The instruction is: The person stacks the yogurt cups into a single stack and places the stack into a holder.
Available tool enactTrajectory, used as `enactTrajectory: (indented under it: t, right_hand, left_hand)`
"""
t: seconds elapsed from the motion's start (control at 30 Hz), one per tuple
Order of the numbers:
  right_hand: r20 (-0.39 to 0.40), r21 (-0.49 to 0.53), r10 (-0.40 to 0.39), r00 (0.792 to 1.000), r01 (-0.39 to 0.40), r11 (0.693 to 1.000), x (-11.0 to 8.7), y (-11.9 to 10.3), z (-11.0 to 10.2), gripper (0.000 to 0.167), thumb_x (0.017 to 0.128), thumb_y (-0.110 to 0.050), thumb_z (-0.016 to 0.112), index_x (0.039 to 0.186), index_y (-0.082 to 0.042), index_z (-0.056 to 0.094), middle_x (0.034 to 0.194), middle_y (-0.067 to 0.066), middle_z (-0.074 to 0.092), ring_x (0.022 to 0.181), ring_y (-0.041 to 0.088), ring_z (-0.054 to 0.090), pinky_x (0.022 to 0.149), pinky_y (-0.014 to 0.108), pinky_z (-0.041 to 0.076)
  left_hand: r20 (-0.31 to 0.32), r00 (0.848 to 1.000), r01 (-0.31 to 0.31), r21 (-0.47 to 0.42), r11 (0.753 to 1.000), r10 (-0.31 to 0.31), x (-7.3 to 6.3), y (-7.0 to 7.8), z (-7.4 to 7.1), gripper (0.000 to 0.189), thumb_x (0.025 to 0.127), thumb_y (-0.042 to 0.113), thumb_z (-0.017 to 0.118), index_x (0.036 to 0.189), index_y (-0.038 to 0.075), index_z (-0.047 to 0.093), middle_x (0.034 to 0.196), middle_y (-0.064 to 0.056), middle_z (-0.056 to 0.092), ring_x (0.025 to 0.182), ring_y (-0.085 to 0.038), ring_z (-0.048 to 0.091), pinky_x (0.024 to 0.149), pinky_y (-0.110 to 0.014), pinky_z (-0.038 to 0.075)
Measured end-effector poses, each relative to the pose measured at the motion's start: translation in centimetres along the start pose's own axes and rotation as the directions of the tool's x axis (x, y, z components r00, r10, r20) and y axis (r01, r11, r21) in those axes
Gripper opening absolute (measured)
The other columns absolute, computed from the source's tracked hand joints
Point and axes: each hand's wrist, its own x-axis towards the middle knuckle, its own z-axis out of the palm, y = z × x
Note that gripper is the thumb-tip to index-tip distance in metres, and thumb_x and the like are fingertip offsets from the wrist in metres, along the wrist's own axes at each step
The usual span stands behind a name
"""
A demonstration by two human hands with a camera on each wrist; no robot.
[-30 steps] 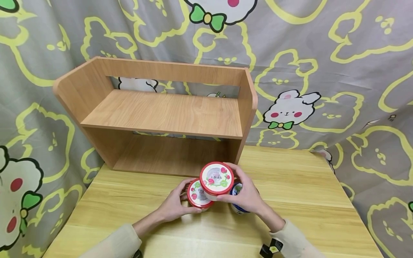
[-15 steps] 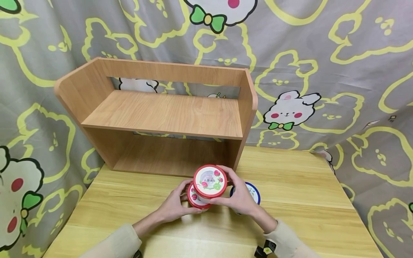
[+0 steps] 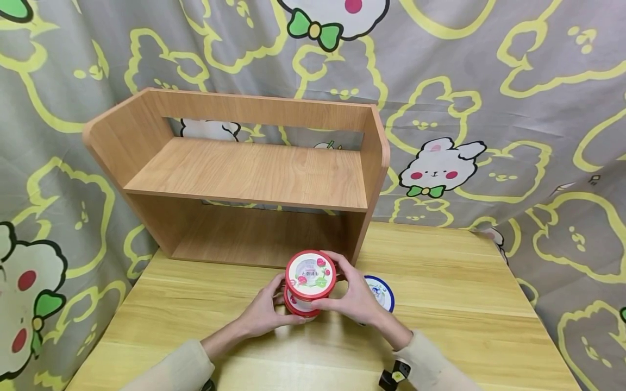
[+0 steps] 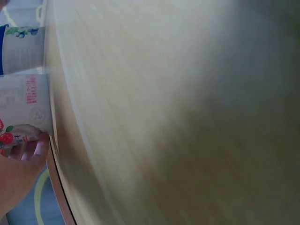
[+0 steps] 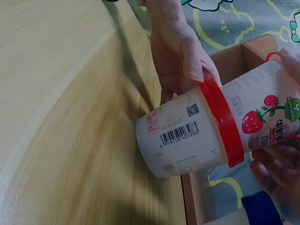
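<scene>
At the frame's lower centre, the right hand is gripping the upper red-lidded tub atop the lower red-lidded tub, which the left hand is holding; a blue-lidded tub is standing just right.

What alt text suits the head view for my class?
A right hand holds a red-lidded tub over a second red-lidded tub, gripped by the left hand on a table. A blue-lidded tub sits to the right, and a wooden shelf stands behind.
</scene>
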Motion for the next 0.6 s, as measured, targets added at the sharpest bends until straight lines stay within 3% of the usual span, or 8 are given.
enactTrajectory:
  t: [0.6]
  right_hand:
    - [0.018,0.007,0.048,0.999,-0.048,0.999,0.01,-0.19,0.17,0.090,0.080,-0.041,0.092,0.155,-0.030,0.044,0.145,-0.005,0.062,0.121,0.012,0.061,0.099,0.033,0.057]
  left_hand:
    - [-0.004,0.999,0.036,0.001,0.999,-0.036,-0.09,0.20,0.08,0.094,0.081,0.027,0.094,0.156,0.015,0.038,0.155,-0.013,0.051,0.142,-0.034,0.057,0.115,-0.042,0.052]
